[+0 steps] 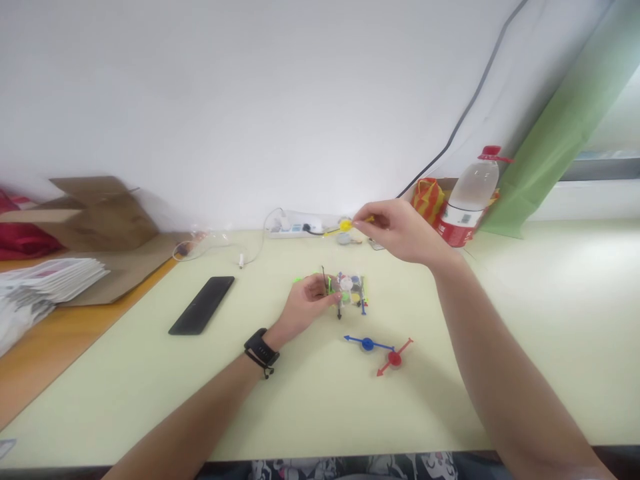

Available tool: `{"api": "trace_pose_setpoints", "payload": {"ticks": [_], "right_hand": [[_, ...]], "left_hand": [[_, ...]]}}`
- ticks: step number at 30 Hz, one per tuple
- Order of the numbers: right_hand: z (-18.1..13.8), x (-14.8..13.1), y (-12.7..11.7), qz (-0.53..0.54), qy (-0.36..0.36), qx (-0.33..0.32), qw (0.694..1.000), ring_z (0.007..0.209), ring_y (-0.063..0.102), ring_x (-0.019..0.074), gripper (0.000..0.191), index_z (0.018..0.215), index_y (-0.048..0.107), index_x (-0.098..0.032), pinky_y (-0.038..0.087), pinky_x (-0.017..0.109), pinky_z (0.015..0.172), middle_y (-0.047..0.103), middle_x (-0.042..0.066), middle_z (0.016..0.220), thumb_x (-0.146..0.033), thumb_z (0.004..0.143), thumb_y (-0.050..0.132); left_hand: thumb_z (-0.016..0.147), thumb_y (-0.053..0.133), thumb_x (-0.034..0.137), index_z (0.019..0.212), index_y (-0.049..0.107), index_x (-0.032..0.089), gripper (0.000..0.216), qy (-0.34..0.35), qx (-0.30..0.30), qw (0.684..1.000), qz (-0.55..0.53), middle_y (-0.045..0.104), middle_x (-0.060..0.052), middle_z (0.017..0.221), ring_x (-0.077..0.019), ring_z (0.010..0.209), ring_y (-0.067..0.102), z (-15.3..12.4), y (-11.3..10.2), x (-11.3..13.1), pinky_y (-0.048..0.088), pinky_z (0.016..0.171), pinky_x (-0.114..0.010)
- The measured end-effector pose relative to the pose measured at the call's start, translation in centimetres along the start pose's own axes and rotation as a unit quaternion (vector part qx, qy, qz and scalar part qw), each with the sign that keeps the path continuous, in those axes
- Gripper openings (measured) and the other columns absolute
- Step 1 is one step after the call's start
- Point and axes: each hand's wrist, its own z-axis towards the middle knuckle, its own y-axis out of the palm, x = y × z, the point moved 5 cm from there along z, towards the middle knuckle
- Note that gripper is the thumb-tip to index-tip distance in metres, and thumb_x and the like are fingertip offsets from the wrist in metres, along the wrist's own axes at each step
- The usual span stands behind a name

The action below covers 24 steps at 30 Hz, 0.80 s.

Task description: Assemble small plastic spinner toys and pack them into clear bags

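My right hand (403, 230) is raised above the table and pinches a yellow arrow piece (346, 226) with a round middle. Lower down, my left hand (299, 307), with a black watch on its wrist, grips a small clear toy with several coloured arrows (356, 285) in it; black, blue and green parts stick out. Part of that toy is hidden behind the fingers. On the tabletop in front of it lie a blue arrow piece (367, 344) and a red arrow piece (395, 359), their ends close together.
A black phone-like slab (203, 305) lies to the left. At the back stands a white power strip (294, 227) with cables. A large bottle with a red cap (470, 197) is at back right. Cardboard boxes (100, 213) and stacked papers (75, 279) take up the far left.
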Motion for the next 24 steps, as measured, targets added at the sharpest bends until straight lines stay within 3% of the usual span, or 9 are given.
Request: {"api": "trace_pose_setpoints", "payload": {"ticks": [6,12,20,24], "right_hand": [[-0.7,-0.8,-0.9,-0.033,0.000,-0.007,0.999,0.066,0.056,0.0175,0.020,0.087,0.074,-0.018,0.041,0.030,0.061,0.068,0.005,0.073,-0.031,0.092,0.060],[-0.8,-1.7,-0.3,-0.045,-0.013,-0.025,0.999,0.070,0.060,0.0190,0.016,0.087,0.074,-0.020,0.043,0.032,0.064,0.071,0.005,0.078,-0.026,0.090,0.060],[-0.9,-1.7,0.5,-0.101,-0.008,-0.051,0.994,0.057,0.044,0.0154,0.020,0.096,0.073,-0.020,0.031,0.031,0.058,0.052,-0.001,0.060,-0.019,0.088,0.054],[-0.8,-1.2,0.7,-0.122,0.000,-0.061,0.991,0.058,0.043,0.0156,0.018,0.089,0.068,-0.020,0.031,0.031,0.059,0.050,-0.002,0.059,-0.013,0.082,0.054]], "left_hand": [[0.069,0.091,0.037,0.104,0.074,0.016,0.044,0.001,0.003,1.000,-0.001,0.078,-0.009,0.096,-0.0230,0.087,0.074,0.0,0.0,-0.1,0.061,0.083,-0.036],[0.071,0.090,0.035,0.105,0.073,0.017,0.042,0.009,-0.013,1.000,0.009,0.078,-0.009,0.097,-0.0234,0.090,0.073,0.0,0.1,-0.3,0.061,0.084,-0.036],[0.074,0.087,0.037,0.109,0.074,0.019,0.041,0.036,-0.012,0.996,0.074,0.077,-0.007,0.093,-0.0225,0.086,0.072,-0.3,0.4,0.1,0.060,0.076,-0.032],[0.075,0.086,0.037,0.109,0.074,0.019,0.040,0.035,-0.016,0.996,0.078,0.077,-0.007,0.093,-0.0224,0.086,0.072,-0.3,0.5,0.2,0.060,0.076,-0.032]]}}
